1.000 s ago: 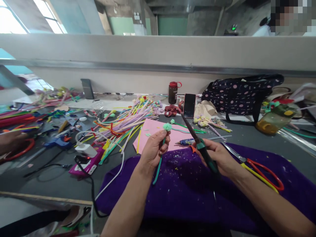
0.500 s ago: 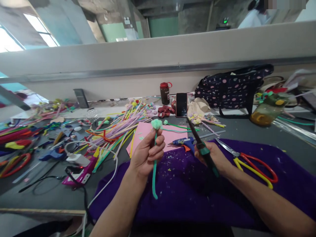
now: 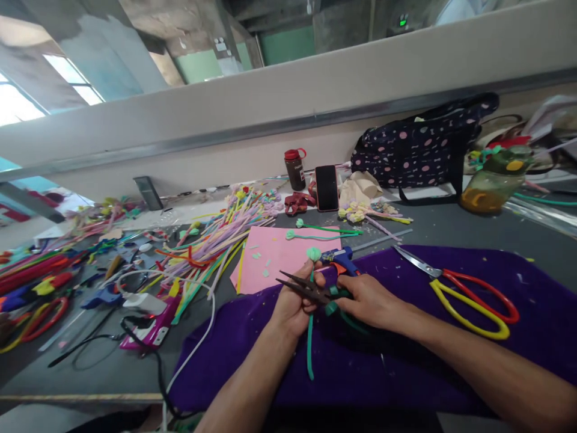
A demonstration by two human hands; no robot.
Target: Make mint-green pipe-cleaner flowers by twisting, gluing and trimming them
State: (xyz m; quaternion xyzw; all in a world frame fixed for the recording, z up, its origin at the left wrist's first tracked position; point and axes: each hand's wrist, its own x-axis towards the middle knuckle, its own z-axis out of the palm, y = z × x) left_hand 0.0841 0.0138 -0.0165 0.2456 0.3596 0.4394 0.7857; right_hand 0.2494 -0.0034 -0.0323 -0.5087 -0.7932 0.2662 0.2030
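In the head view my left hand (image 3: 291, 313) is closed around the green stem of a pipe-cleaner flower (image 3: 314, 254). Its pale mint bud sticks up above my fingers, and the stem's tail hangs down over the purple cloth (image 3: 270, 373). My right hand (image 3: 376, 302) grips long-nose pliers (image 3: 306, 290) with dark jaws and green-and-black handles. Those jaws are parted and lie across in front of my left fingers, just below the bud; whether they touch the stem I cannot tell. Two similar mint-tipped stems (image 3: 322, 236) lie on and beside a pink sheet (image 3: 256, 255).
A blue glue gun (image 3: 341, 257) lies behind my right hand. Red-and-yellow-handled scissors (image 3: 469, 294) rest on the cloth to the right. Pipe cleaners (image 3: 234, 225), a pink power strip (image 3: 155, 328) and cords crowd the left. A phone (image 3: 326, 188), bottles and a dotted bag (image 3: 415, 150) stand behind.
My left hand has moved right and down with the flower. My right hand has brought the pliers in to it, turned their tips leftward and spread the jaws.
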